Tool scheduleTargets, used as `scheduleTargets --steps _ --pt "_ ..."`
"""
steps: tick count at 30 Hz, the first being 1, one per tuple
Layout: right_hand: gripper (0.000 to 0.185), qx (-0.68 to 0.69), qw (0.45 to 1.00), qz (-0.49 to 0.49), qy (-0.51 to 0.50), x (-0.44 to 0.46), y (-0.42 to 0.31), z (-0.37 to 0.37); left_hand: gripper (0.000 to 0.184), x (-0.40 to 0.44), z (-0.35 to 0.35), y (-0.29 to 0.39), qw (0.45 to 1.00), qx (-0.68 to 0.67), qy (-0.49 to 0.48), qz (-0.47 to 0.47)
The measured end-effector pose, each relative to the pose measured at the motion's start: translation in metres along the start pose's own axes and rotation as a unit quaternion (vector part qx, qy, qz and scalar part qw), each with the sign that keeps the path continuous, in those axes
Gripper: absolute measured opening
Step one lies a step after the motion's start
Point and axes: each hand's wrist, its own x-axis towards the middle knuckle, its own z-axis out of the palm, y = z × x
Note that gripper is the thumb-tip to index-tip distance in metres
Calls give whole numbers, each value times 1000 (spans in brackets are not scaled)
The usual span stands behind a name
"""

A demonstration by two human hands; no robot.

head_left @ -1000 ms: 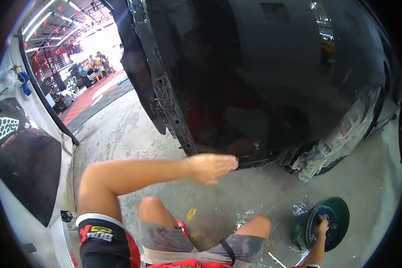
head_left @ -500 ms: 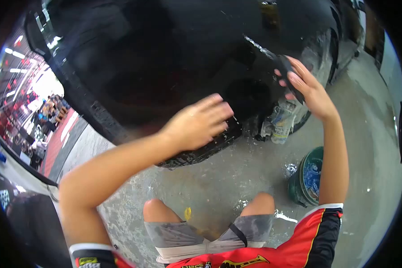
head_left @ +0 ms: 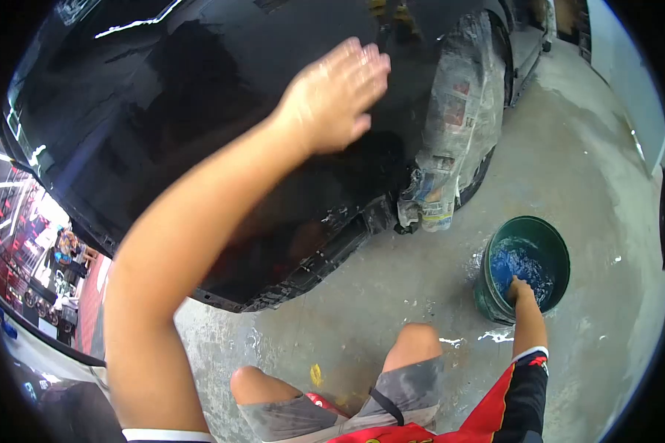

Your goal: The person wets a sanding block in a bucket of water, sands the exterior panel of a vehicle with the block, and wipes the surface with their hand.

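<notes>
Black car panel [head_left: 222,96], green bucket [head_left: 556,249] near its right end
Left hand [head_left: 336,96] is open over the panel, fingers mostly together; right hand [head_left: 521,289] is dipped in the bucket, can't tell if it's clamped on anything.

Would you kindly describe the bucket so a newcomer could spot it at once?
Start at the black car body, then the newspaper masking over its wheel. The bucket stands on the floor, lower right of that. It alone is green, the right hand dipped in its bluish water.
</notes>
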Motion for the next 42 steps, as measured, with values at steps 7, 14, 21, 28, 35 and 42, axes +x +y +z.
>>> scheduleTargets --steps 7,14,21,28,35,42 --pt "48 -118 924 -265 251 -30 -5 -42 71 -117 31 151 929 -21 -304 211" --pt "38 125 678 -680 249 -202 -183 -283 73 -55 69 158 911 119 -333 214" --pt "45 348 659 -459 483 -170 -157 -177 58 69 61 41 992 28 -122 30" --pt "46 192 903 -167 347 -127 -54 -5 72 120 92 51 988 122 -82 -48" --pt "43 225 916 -134 305 -122 -47 1 79 -7 117 169 988 -52 -142 44" --pt "45 228 781 -253 524 -161 -86 -22 30 -106 85 306 869 -464 -85 -148"
